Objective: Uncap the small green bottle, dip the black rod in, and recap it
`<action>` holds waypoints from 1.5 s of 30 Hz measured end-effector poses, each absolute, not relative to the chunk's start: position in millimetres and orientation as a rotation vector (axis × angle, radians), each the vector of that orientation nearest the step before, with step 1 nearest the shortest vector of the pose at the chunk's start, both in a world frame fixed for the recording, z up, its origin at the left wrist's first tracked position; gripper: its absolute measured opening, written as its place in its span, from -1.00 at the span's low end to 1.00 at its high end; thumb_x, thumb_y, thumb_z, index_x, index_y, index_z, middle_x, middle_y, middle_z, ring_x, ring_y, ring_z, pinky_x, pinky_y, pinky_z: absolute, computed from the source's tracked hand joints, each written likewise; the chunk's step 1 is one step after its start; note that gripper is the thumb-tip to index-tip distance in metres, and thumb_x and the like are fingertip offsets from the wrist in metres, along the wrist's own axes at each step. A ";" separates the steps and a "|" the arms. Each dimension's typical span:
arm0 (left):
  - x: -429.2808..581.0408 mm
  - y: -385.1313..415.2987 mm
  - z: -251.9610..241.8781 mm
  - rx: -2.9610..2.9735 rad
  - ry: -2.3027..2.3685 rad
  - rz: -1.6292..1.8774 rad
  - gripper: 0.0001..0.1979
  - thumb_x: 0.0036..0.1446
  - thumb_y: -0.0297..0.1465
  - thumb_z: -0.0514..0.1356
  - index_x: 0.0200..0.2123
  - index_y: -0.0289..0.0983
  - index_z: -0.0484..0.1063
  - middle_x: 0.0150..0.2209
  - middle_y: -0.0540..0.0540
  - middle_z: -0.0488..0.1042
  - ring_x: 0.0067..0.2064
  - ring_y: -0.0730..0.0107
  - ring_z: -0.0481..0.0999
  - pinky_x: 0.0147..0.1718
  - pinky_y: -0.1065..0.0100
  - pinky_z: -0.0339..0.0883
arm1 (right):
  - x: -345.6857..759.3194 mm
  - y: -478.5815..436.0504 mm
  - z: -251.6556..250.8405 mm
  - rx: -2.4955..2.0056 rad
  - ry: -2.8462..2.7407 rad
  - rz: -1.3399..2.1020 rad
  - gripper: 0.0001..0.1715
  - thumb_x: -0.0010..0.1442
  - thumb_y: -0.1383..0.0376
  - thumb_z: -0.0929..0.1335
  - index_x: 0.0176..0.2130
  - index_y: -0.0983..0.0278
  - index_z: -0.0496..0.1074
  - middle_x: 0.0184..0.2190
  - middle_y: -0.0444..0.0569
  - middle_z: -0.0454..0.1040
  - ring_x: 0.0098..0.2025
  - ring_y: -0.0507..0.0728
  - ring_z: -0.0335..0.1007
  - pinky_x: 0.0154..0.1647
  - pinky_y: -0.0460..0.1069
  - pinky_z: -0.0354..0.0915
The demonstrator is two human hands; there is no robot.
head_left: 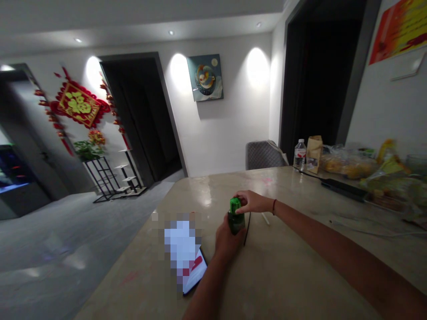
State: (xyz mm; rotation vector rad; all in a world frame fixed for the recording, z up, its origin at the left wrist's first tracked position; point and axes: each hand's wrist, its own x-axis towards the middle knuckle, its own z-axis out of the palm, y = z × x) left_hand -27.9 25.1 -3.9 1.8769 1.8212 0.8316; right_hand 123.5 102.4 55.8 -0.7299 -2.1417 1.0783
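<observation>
A small dark green container (236, 223) with a bright green ridged top (235, 205) stands upright on the table, or just over it; I cannot tell which. My left hand (227, 240) is wrapped round its lower body. From the right, my right hand (253, 202) reaches over with its fingers closed on the green top. A thin black cord or stick (247, 231) lies right beside the container. Just beyond it is a short white stick (265, 218). Left of my left forearm lies a phone or tablet (199, 275) with a lit screen, mostly blurred out.
On the right side of the table (283, 275) are a water bottle (300, 155), a brown paper bag (314, 154), plastic bags of food (348, 162), a black power strip (345, 189) and loose cables. A grey chair (265, 154) stands behind the far edge.
</observation>
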 end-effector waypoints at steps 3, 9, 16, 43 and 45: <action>-27.4 23.9 -3.4 1.975 1.818 0.824 -0.46 -0.05 -0.20 0.13 0.01 -0.20 0.10 -0.14 -0.07 0.42 -0.13 0.33 0.40 -0.25 0.42 0.19 | 118.2 88.4 45.7 -0.771 -2.020 0.985 -0.50 -0.19 0.24 0.43 -0.20 0.31 0.31 -0.30 -0.04 0.45 -0.26 0.10 0.39 -0.23 -0.01 0.30; -18.5 20.0 -0.1 1.988 1.956 0.748 -0.52 0.00 -0.19 0.09 -0.01 -0.23 0.14 -0.15 -0.11 0.42 -0.14 0.33 0.40 -0.28 0.44 0.16 | 117.1 67.7 25.6 -0.885 -1.759 0.830 -0.27 -0.24 0.13 0.45 -0.06 0.27 0.27 -0.15 0.03 0.41 -0.08 0.17 0.31 -0.03 0.07 0.20; -13.5 24.2 -0.4 1.960 2.010 0.750 -0.46 -0.05 -0.18 0.14 0.00 -0.24 0.12 -0.13 -0.11 0.41 -0.12 0.30 0.39 -0.27 0.43 0.17 | 147.4 60.5 31.0 -0.948 -1.469 1.055 -0.26 0.10 -0.06 0.13 0.09 0.37 0.09 -0.57 -0.10 0.43 -0.15 0.14 0.38 0.00 0.10 0.11; -12.3 25.9 -16.1 2.088 2.050 0.712 -0.56 0.06 -0.27 -0.02 0.00 -0.31 0.24 0.06 -0.17 0.24 0.11 0.24 0.15 0.11 0.26 -0.13 | 114.6 172.1 21.0 -1.181 -1.812 0.728 -0.63 -0.11 0.35 0.38 -0.23 0.39 0.32 -0.23 0.07 0.44 -0.21 0.09 0.37 -0.15 0.00 0.25; -13.2 25.3 -14.8 2.106 1.990 0.761 -0.67 0.07 -0.31 -0.03 -0.12 -0.25 0.34 0.02 -0.12 0.29 0.07 0.28 0.19 0.09 0.28 -0.09 | 113.2 174.2 24.1 -1.241 -1.801 0.686 -0.51 -0.12 0.33 0.39 -0.15 0.40 0.28 -0.16 0.11 0.41 -0.15 0.09 0.35 -0.13 -0.02 0.23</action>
